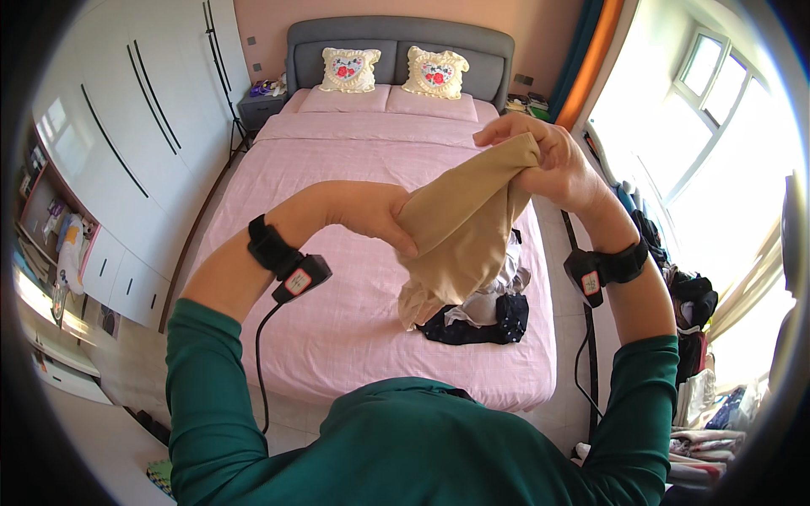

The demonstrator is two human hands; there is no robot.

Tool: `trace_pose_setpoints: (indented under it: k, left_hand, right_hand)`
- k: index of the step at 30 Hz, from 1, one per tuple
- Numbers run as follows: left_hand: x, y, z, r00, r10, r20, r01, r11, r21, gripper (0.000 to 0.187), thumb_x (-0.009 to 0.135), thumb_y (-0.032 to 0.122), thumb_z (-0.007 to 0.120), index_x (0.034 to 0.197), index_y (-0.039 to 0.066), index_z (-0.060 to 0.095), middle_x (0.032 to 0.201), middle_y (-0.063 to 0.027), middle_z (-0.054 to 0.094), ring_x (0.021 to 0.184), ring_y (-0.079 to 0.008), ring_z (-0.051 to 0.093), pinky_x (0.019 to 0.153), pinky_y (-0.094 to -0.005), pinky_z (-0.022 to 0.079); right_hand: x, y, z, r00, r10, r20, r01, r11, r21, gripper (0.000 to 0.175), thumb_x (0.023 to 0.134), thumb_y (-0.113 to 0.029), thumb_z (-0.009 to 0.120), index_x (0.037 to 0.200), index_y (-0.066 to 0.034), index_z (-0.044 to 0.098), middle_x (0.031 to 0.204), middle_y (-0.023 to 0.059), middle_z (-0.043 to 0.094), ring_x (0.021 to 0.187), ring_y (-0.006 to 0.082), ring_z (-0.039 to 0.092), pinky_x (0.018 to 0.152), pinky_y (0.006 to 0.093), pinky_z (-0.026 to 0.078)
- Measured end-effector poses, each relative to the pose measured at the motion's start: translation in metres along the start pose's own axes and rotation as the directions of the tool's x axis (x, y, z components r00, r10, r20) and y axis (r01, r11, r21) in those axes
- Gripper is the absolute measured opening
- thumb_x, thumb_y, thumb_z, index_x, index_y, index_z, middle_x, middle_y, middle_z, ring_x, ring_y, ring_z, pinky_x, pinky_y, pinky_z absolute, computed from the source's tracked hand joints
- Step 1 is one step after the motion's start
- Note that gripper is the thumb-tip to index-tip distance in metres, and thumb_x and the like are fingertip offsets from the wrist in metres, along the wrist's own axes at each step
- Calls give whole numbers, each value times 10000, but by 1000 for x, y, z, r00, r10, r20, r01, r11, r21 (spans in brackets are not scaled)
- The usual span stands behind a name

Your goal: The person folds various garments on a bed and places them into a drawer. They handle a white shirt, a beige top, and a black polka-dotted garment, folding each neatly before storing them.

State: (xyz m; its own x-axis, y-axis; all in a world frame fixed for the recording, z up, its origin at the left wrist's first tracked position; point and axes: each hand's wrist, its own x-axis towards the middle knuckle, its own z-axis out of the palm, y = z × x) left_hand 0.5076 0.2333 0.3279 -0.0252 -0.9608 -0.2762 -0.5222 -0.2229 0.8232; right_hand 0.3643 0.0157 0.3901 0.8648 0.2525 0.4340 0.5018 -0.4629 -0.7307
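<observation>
A beige cloth garment (471,221) hangs stretched between my two hands above the bed. My left hand (380,218) grips the near end of its band, thumb in front of the fabric. With my right hand (550,161) I pinch the other end of the band, higher and to the right. The loose part of the garment droops below. Behind and under it, a dark dotted garment (512,318) and a pale grey garment (478,310) lie in a small heap on the pink bedspread (316,329), partly covered from view.
Two frilled cushions (350,71) lean on the grey headboard (402,38). White wardrobes (145,120) line the left wall, with a black tripod (235,123) beside them. Heaped clothes (690,297) fill the window side. Cabled black devices (300,278) are strapped to both forearms.
</observation>
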Motion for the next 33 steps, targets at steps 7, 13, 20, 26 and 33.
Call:
trace_pose_setpoints:
  k: [7, 13, 20, 26, 33]
  left_hand:
    - [-48, 56, -36, 894, 152, -422, -83, 981, 176, 224, 781, 162, 709, 868, -33, 645, 760, -1, 642, 694, -53, 545, 630, -229, 449]
    - [-76, 113, -39, 887, 26, -460, 282, 759, 586, 198, 767, 155, 696, 841, -19, 637, 685, -44, 585, 636, -80, 527, 563, -248, 404]
    - [-86, 88, -54, 707, 537, -461, 170, 504, 847, 176, 753, 146, 679, 790, -15, 616, 643, -27, 517, 625, -112, 493, 551, -288, 384]
    - [-76, 76, -37, 912, 79, -402, 31, 965, 260, 129, 775, 74, 665, 706, -8, 593, 596, 50, 446, 552, -75, 402, 528, -241, 357]
    - [-78, 92, -33, 778, 370, -508, -146, 893, 425, 243, 748, 124, 735, 626, 9, 559, 641, 20, 508, 606, -52, 459, 544, -222, 367]
  right_hand:
    - [1, -25, 0, 989, -44, 138, 112, 839, -533, 275, 629, 57, 539, 892, -13, 578, 955, 74, 566, 970, 212, 522, 891, 322, 402]
    - [7, -9, -35, 964, -248, 97, 218, 527, -821, 167, 686, 64, 556, 820, -16, 618, 1086, 94, 572, 1040, 285, 532, 872, 388, 455]
    - [7, -36, -63, 995, -100, 28, 79, 545, -835, 113, 723, -25, 518, 771, 54, 583, 767, 132, 551, 700, 259, 581, 619, 346, 502]
    - [-3, -44, -68, 999, 45, -7, -33, 614, -788, 179, 799, -104, 565, 731, 62, 578, 710, 112, 518, 644, 200, 549, 507, 338, 485]
    - [-13, -40, -67, 988, 8, -157, -66, 929, -365, 312, 899, -276, 585, 871, 26, 658, 762, 41, 581, 644, 94, 551, 594, 267, 486]
